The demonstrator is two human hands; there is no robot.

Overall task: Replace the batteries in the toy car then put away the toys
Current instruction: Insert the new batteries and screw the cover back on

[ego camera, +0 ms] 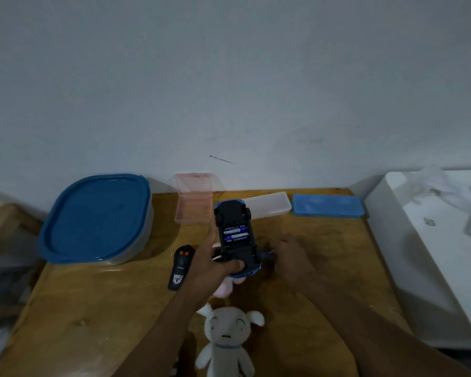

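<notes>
A wooden counter [93, 308] stands against a pale wall. The left hand [210, 265] grips the toy car [235, 235] belly-up above the counter, its long axis pointing away toward the wall, with two batteries [235, 233] showing in the open bay. The right hand [291, 254] rests low just right of the car's near end, so it is the nearer free hand. It is too blurred to tell whether it holds anything.

Head-worn view, forward and down, close over table [93, 308]
</notes>
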